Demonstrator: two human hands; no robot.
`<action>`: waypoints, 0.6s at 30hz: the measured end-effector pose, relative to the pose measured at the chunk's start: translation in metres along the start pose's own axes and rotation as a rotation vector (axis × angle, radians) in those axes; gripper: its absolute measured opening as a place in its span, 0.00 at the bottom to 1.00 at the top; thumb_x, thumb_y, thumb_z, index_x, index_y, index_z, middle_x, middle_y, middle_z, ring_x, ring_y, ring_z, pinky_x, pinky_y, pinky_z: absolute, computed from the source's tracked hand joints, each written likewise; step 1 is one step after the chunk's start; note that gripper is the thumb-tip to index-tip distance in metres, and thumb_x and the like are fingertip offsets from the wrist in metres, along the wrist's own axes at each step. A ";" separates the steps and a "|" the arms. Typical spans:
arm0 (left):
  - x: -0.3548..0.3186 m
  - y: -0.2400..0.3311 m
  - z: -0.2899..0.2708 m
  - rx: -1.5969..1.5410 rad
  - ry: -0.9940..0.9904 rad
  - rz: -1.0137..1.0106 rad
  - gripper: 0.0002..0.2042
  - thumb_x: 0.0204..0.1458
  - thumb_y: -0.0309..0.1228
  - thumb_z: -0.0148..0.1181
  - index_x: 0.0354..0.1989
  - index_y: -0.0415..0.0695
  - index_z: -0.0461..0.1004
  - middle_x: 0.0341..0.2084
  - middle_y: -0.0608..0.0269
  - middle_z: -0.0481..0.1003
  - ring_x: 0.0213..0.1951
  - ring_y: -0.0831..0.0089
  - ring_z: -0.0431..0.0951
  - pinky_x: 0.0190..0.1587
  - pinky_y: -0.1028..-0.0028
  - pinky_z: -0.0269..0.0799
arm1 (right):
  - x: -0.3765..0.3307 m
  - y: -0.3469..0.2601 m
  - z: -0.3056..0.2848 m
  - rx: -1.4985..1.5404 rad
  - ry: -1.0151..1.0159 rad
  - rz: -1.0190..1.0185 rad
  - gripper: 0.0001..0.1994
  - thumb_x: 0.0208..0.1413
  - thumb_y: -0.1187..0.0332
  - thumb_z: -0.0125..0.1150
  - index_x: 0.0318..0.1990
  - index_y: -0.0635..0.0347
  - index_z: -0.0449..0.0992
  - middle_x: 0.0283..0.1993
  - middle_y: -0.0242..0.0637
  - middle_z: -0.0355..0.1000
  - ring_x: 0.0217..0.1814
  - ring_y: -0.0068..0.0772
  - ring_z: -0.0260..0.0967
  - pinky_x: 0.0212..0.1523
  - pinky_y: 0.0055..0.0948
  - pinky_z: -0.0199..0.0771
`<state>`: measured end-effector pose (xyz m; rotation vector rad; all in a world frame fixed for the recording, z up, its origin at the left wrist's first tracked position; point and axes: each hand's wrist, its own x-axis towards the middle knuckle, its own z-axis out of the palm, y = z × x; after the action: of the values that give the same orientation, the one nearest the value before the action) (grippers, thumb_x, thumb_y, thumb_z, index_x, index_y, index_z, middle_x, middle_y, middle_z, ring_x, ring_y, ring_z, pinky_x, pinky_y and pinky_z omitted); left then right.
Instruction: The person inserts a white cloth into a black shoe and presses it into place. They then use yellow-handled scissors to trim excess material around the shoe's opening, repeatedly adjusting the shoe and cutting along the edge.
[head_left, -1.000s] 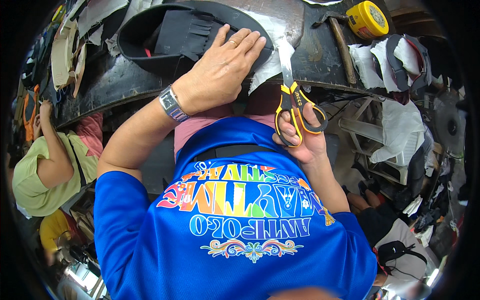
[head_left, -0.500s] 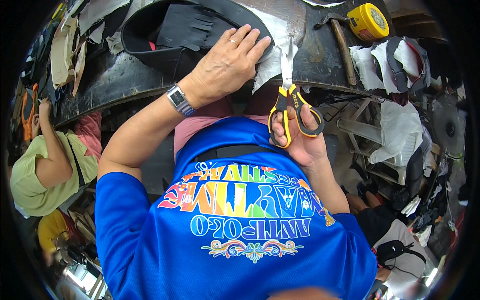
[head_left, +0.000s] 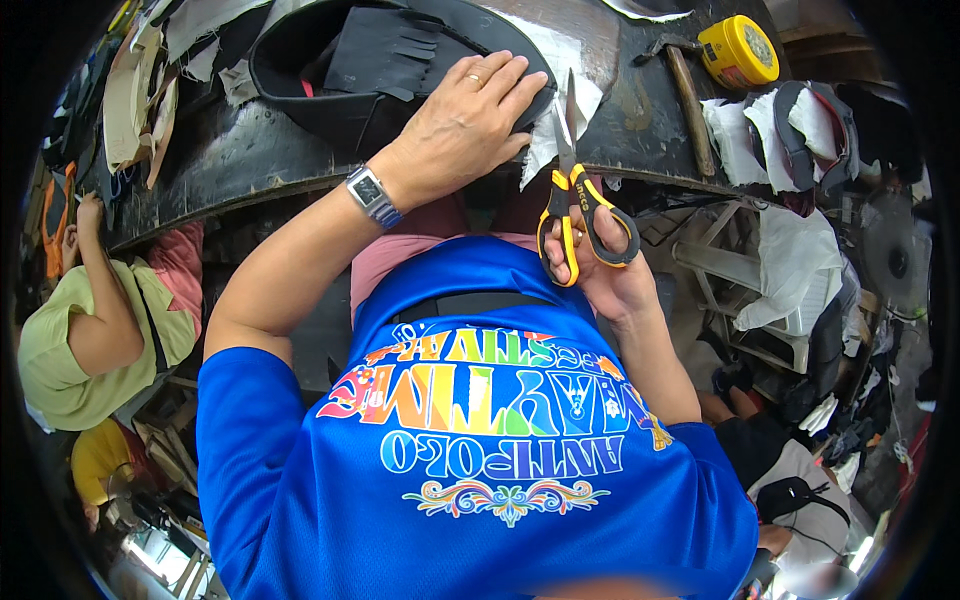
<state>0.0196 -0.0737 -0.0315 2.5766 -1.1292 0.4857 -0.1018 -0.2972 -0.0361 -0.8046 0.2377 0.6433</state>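
My left hand (head_left: 465, 120) lies with its fingers stretched over the right end of a black, oval, leather-like piece (head_left: 300, 112) with a raised wall. Inside that piece is a black flap (head_left: 380, 55) with slits cut along one side. In my right hand (head_left: 610, 280) are scissors (head_left: 566, 165) with yellow-and-black handles, fingers through the loops and blades pointing away from me. The blades stand over a white cloth (head_left: 590, 105) beside the black piece. I cannot make out whether they touch the cloth.
On the dark workbench (head_left: 215, 190) are a hammer (head_left: 690, 110), a yellow tub (head_left: 738, 52) and curved dark pieces with white lining (head_left: 790, 130). Scraps (head_left: 140, 95) pile at the left. A person in light green (head_left: 105, 330) sits left; a white step stool (head_left: 740, 265) stands right.
My left hand and the black piece have shifted slightly right. The scissors have turned a little, with their tips moving left toward the black piece.
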 end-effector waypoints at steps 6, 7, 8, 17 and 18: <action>0.007 0.007 0.007 0.016 0.055 -0.078 0.28 0.50 0.34 0.66 0.59 0.39 0.68 0.55 0.49 0.71 0.59 0.55 0.69 0.63 0.62 0.63 | -0.005 -0.004 -0.003 -0.114 0.051 -0.016 0.24 0.63 0.46 0.56 0.47 0.61 0.71 0.36 0.44 0.73 0.32 0.32 0.72 0.36 0.28 0.72; 0.009 0.008 0.007 0.017 0.063 -0.091 0.27 0.49 0.33 0.66 0.59 0.39 0.68 0.54 0.50 0.72 0.59 0.55 0.69 0.63 0.62 0.64 | -0.005 -0.006 -0.003 -0.136 0.061 -0.007 0.24 0.63 0.46 0.56 0.47 0.61 0.71 0.36 0.44 0.73 0.32 0.32 0.72 0.36 0.28 0.72; 0.012 0.008 0.008 0.031 0.077 -0.073 0.24 0.50 0.33 0.64 0.56 0.38 0.69 0.50 0.50 0.72 0.57 0.55 0.71 0.60 0.62 0.65 | -0.005 -0.007 -0.002 -0.152 0.079 -0.013 0.23 0.63 0.46 0.56 0.45 0.61 0.72 0.35 0.41 0.73 0.31 0.30 0.72 0.35 0.26 0.71; 0.008 0.005 0.006 0.083 0.044 0.001 0.21 0.53 0.28 0.61 0.55 0.36 0.70 0.52 0.42 0.73 0.58 0.49 0.72 0.65 0.58 0.64 | -0.018 -0.017 0.006 -0.271 0.099 0.047 0.22 0.63 0.48 0.58 0.44 0.62 0.72 0.33 0.36 0.73 0.30 0.23 0.71 0.34 0.22 0.70; 0.008 0.005 0.007 0.077 0.041 0.004 0.21 0.53 0.28 0.60 0.55 0.36 0.70 0.53 0.42 0.73 0.59 0.49 0.72 0.65 0.58 0.64 | -0.018 -0.016 0.007 -0.271 0.084 0.049 0.22 0.63 0.48 0.58 0.45 0.63 0.72 0.33 0.36 0.72 0.30 0.23 0.70 0.34 0.22 0.70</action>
<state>0.0226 -0.0845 -0.0338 2.6170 -1.1232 0.5917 -0.1063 -0.3087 -0.0137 -1.0906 0.2501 0.6972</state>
